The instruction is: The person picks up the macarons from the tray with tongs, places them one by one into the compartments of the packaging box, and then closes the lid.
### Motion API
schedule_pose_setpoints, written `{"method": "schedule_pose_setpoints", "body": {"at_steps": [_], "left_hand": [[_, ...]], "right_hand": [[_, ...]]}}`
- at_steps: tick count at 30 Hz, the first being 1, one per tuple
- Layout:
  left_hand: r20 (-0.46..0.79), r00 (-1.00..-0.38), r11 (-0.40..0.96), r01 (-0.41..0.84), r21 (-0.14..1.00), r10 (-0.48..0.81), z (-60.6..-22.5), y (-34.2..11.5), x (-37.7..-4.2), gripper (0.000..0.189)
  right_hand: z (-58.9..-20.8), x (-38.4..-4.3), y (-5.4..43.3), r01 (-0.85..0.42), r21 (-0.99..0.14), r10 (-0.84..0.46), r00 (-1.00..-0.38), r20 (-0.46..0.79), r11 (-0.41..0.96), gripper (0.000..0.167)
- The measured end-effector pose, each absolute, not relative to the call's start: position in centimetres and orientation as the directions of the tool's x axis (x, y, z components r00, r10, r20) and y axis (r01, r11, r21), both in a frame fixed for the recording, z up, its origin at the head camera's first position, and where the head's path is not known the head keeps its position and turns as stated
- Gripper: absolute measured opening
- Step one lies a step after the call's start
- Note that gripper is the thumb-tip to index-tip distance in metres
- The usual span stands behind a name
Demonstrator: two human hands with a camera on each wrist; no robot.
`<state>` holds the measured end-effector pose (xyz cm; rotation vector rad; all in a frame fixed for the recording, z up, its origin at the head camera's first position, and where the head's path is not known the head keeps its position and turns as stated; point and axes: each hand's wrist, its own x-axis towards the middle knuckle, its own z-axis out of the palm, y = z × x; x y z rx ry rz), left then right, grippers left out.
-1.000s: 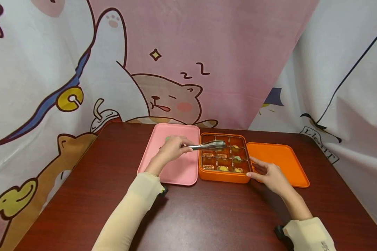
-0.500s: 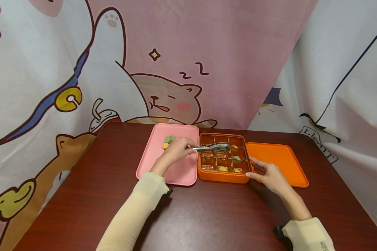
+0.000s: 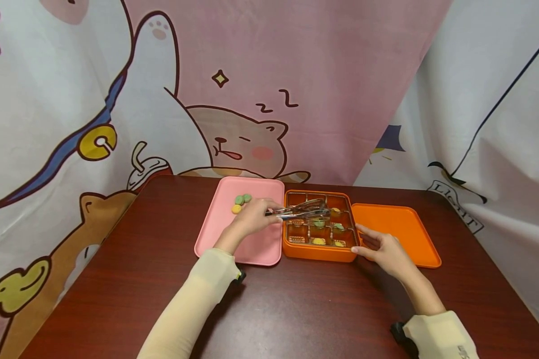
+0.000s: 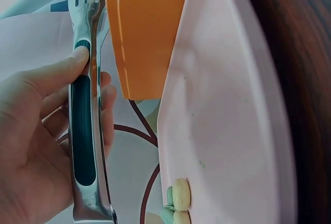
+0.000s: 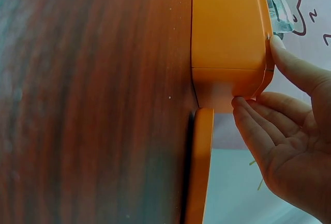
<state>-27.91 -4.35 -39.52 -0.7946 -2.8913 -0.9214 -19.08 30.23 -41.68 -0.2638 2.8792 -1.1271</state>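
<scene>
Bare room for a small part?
Free: reddish wooden table between cream sleeves; near end of pink rectangular tray, beside left sleeve; flat orange lid beyond right hand. Crowded: divided orange box, left hand holding silver metal tongs over it; tray's far half, with green and yellow macarons.

Spreads out as a broad, dark red-brown, wood-grained table (image 3: pixel 305 304), shiny in front of the deep, squarish orange plastic-looking box (image 3: pixel 319 254) set directly on it. Bears, just left of that box, a rectangular pink tray (image 3: pixel 259 250) with rounded corners; bears, just right of it, a flat, rectangular orange panel (image 3: pixel 400 221) with a low rim.
</scene>
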Motion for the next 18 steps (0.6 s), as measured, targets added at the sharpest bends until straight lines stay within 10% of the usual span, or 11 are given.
{"method": "schedule_pose_setpoints", "body": {"at_steps": [18], "left_hand": [[0.171,-0.879,0.637,0.445,0.629,0.445,-39.2,-6.4,-27.2,0.039]], "right_hand": [[-41.9,-19.1,30.4,-0.151,-0.687,-0.180,-0.983,0.031,0.710,0.073]]}}
